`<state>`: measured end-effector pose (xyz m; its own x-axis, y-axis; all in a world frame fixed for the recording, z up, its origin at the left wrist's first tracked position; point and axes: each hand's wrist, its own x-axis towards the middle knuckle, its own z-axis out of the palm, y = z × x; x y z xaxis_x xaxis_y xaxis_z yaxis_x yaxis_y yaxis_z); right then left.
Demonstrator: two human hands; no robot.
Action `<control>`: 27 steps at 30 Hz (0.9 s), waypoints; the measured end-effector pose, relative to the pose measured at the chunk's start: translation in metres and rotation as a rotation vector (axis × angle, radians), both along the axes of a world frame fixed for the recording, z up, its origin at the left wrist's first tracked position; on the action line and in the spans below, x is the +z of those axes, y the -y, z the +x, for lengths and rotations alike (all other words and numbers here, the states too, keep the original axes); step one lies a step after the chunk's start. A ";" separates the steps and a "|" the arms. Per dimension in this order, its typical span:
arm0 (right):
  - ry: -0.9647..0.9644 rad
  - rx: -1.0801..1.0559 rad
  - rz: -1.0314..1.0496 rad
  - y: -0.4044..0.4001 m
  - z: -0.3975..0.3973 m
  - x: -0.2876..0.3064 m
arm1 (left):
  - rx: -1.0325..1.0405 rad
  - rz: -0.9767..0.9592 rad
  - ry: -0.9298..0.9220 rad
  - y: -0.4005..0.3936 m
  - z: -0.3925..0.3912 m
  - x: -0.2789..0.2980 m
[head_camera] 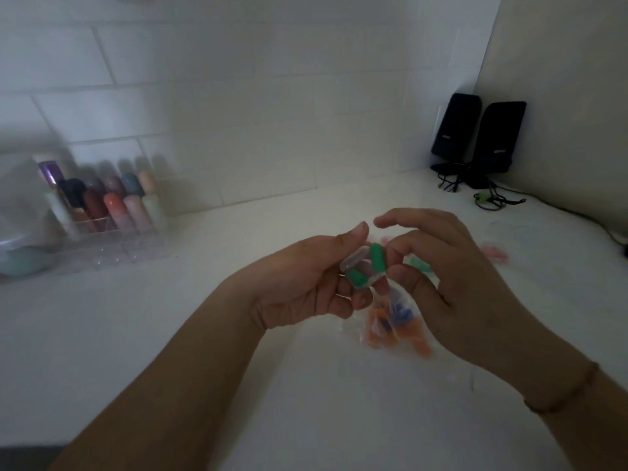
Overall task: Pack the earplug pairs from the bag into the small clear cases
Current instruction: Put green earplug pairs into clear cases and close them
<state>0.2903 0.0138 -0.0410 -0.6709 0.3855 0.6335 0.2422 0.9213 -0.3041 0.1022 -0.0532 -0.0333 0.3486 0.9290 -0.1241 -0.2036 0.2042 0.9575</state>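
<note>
We are holding a small clear case [360,268] above the white tabletop [204,334], and two green earplugs [376,257] are sitting in it, one near the top and one at the lower left. Just below it a clear plastic bag [390,326] is lying on the tabletop, holding orange and blue earplugs. At the far left a clear organiser [112,243] is standing against the tiled wall, filled with rows of coloured rounded pieces.

Our left hand [306,283] is curling around the case, thumb on top and fingers underneath, gripping it from the left. Our right hand [438,266] is coming in from the right with its fingers bent; the fingertips are touching the upper green earplug and the edge of the case, while the index finger is arching loosely above. We are wearing a thin bracelet [571,392] on the right wrist.

Behind the right hand some pink and green shapes [494,253] are lying on the tabletop, too blurred to name. Two black speakers [479,137] are standing in the far corner with tangled cables beside them. Whether the case has a lid open we cannot tell, and a pale blurred object at the left edge is cut off.
</note>
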 end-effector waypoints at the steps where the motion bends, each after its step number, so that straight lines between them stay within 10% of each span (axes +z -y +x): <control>1: 0.012 0.014 -0.013 0.000 0.000 -0.001 | -0.009 0.008 0.000 0.001 0.000 0.000; 27: -0.068 0.010 -0.335 0.001 0.004 -0.004 | 0.029 0.093 -0.275 0.000 0.005 -0.006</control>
